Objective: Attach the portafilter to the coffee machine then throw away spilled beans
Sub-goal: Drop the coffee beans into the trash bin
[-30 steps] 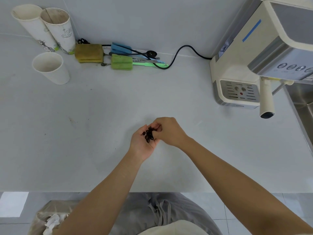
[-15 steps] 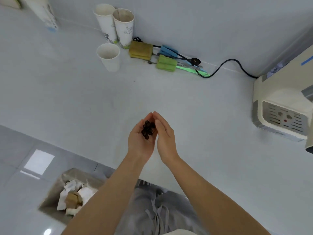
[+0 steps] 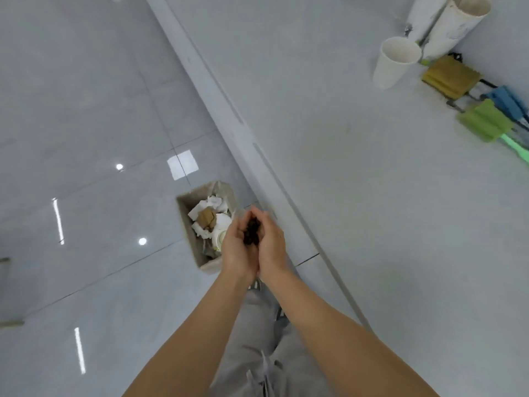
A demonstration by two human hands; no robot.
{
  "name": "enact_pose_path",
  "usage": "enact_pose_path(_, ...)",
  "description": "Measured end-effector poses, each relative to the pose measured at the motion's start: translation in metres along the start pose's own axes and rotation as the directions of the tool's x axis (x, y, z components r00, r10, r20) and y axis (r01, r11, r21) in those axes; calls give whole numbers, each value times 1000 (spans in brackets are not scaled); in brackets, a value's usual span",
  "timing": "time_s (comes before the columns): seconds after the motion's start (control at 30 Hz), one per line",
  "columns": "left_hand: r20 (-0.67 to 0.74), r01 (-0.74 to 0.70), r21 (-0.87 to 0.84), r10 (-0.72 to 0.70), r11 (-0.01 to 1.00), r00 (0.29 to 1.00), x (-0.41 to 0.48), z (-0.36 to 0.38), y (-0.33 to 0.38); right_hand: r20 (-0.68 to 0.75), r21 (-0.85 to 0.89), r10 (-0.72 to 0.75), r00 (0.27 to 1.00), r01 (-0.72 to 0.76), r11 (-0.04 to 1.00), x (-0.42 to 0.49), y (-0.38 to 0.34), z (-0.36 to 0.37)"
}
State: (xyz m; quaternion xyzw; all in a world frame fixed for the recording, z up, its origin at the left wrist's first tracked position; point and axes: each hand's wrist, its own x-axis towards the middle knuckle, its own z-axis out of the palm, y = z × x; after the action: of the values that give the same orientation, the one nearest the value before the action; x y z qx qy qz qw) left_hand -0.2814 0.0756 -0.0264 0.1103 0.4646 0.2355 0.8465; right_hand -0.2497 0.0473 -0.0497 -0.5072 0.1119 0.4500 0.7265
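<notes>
The pale tiled floor point(image 3: 86, 110) fills the left half of the view, glossy with light reflections. The white desk point(image 3: 372, 196) takes the right half, its front edge running diagonally from the top centre down to the lower right.

On the floor, just beside the desk's edge, stands a small square bin point(image 3: 189, 224) lined with a bag. It holds crumpled white paper, a brown scrap and a white cup lying on its side.

At the far right of the desk, one white paper cup point(image 3: 392, 64) stands upright and open, with nothing visible inside. Two taller paper cups point(image 3: 449, 21) lean behind it against the wall. Near them lie a mustard-yellow sponge point(image 3: 449, 78), a green sponge brush point(image 3: 486, 121) and a blue one point(image 3: 506, 101).

The left hand point(image 3: 237, 250) and right hand point(image 3: 272, 247) are pressed side by side, cupped into a bowl, held over the near edge of the bin. Between the palms sits a small heap of dark coffee beans point(image 3: 251, 233), cradled by both hands.
</notes>
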Motion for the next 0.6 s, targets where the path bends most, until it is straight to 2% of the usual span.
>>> enact_pose_path(0.07, -84, -4, -35, 1, 999, 996, 8, -25, 2, -16, -8, 100, 995, -100, 995, 5, 25, 2)
enact_pose_path(0.17, -154, 21, -189, -51, 982, 987, 34, -66, -1, -57, 21, 234, 970, -234, 972, 20, 62, 1)
enact_pose_path(0.23, -231, 24, -207, -73, 978, 970, 62, -93, -4, -85, -10, 298, 951, -300, 954, 40, 90, -4)
enact_pose_path(0.43, -282, 52, -240, -121, 969, 952, 169, -155, -15, -178, -187, 308, 935, -339, 922, 131, 161, -21)
enact_pose_path(0.6, -285, 92, -191, -145, 977, 948, 241, -194, -22, -221, -306, 305, 926, -363, 880, 194, 209, -31)
